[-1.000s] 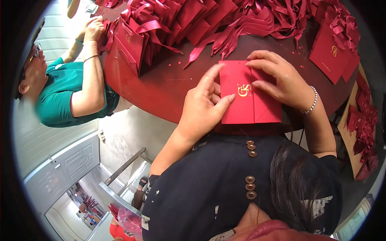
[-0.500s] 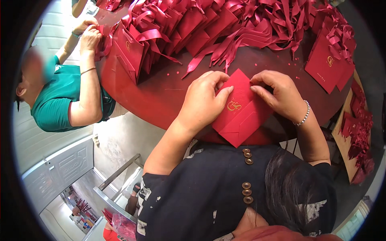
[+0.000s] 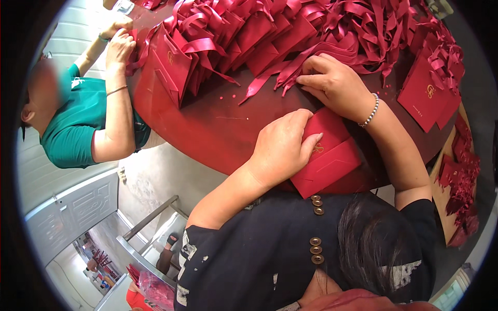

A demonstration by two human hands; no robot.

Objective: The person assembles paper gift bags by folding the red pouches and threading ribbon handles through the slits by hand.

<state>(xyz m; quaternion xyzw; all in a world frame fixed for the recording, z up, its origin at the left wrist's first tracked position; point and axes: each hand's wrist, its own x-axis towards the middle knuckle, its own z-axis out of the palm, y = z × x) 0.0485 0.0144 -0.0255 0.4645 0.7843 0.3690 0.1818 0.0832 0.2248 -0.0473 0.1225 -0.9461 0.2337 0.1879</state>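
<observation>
My left hand (image 3: 282,147) holds a small red paper gift bag (image 3: 334,166) by its left side, thumb on the front over part of a gold emblem. The bag is flat and tilted, its folded bottom toward my body at the table's near edge. Beyond it, my right hand (image 3: 334,85) is at the ends of a row of loose red ribbons (image 3: 288,75). Its thumb and forefinger close around the ribbon tips, which the fingers partly hide. The right hand is apart from the bag.
Many red bags with ribbon handles (image 3: 249,39) crowd the far side of the dark red table (image 3: 207,127). More bags (image 3: 423,98) lie at the right, others on a wooden board (image 3: 447,207). At left, a co-worker in a green shirt (image 3: 78,124) handles something red.
My right hand has left the bag and moved up and left to the ribbon ends. My left hand still holds the bag, which has turned and shifted slightly right and toward me.
</observation>
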